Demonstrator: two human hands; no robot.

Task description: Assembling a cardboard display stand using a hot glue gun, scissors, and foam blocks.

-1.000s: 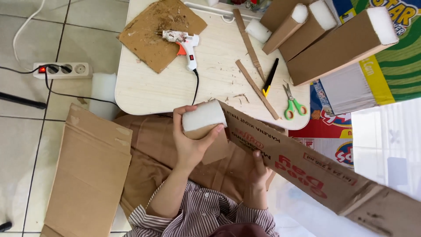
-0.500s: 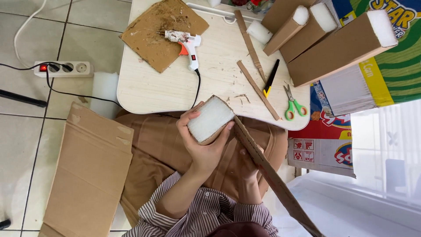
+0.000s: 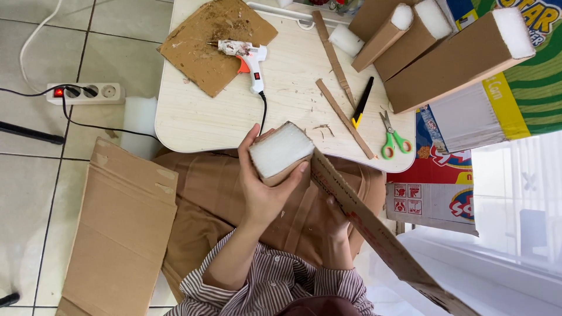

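Surface [image 3: 199, 126]: glue gun [image 3: 246, 55] far left on cardboard sheet [image 3: 199, 64]; cardboard strips [image 3: 339, 114] centre; knife [image 3: 363, 102] and scissors [image 3: 392, 137] right. Cardboard tubes [image 3: 456, 58] far right. Power strip [image 3: 85, 92] on floor, left. Flattened box [image 3: 120, 228] near left. Foam block [image 3: 281, 149] at near edge, in left hand [image 3: 263, 187]; long cardboard piece [image 3: 374, 234] runs near right.

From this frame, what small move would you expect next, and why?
Probably pressing the white foam block deeper into the long cardboard tube: the left hand cups the foam at the tube's open end, where it sits proud, while the right hand steadies the tube underneath.
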